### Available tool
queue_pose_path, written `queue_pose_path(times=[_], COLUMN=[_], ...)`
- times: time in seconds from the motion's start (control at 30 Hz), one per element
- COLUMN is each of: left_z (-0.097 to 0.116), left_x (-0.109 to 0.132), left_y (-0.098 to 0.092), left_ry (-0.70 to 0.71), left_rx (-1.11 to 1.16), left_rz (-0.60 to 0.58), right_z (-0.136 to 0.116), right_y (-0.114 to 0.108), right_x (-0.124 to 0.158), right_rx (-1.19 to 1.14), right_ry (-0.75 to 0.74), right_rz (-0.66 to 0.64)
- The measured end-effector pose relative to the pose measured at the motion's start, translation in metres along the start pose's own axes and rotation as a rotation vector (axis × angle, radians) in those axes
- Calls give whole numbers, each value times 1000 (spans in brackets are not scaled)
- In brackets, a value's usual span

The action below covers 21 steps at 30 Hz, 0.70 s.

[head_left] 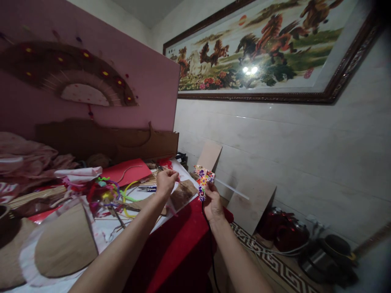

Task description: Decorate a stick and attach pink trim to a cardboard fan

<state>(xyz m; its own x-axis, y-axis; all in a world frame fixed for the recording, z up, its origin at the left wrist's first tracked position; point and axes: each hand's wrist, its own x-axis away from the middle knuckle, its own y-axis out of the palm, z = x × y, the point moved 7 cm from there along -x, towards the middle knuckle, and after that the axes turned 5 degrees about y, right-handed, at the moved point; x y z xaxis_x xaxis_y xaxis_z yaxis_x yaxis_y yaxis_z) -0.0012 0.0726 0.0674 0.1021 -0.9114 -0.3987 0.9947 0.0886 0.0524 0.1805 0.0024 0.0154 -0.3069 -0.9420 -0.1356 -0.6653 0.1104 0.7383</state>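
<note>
Stretching forward, right fingers (pixel 210 190) clasp a flowered tool (pixel 202 179)

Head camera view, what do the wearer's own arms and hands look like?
The bare left forearm and bare right forearm taper toward the wrists, no sleeves showing. The ungloved left hand and ungloved right hand have no watch or bracelet at the wrist; whether rings are worn, I cannot tell.

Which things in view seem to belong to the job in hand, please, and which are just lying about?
Seemingly part of the job:
flower-patterned object, held in the right hand
black cord, hanging below that hand
brown piece, near the left hand

Probably just lying about:
pink cloth, heaped at far left
black-lidded kettle, lower right
</note>
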Motion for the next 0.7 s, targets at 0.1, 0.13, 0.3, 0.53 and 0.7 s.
queue_pose_path(times=[0.1, 0.13, 0.3, 0.53, 0.7], left_z=[-8, -10, -14, -13, -5], left_x=[-1, -1, 0, 1, 6], left_y=[1, 1, 5, 11, 6], left_ry=[2, 5, 43, 108, 135], left_rx=[-109, -143, -278, -421, -530], left_rz=[-74, -98, -209, -271, -244], right_z=[0, 0, -2, 0, 1], right_y=[0, 0, 1, -2, -2], right_x=[0, 0, 1, -1, -2], right_rx=[-24, -29, -8, -33, -21], right_ry=[4, 6, -5, -6, 1], right_rz=[15, 19, 27, 37, 10])
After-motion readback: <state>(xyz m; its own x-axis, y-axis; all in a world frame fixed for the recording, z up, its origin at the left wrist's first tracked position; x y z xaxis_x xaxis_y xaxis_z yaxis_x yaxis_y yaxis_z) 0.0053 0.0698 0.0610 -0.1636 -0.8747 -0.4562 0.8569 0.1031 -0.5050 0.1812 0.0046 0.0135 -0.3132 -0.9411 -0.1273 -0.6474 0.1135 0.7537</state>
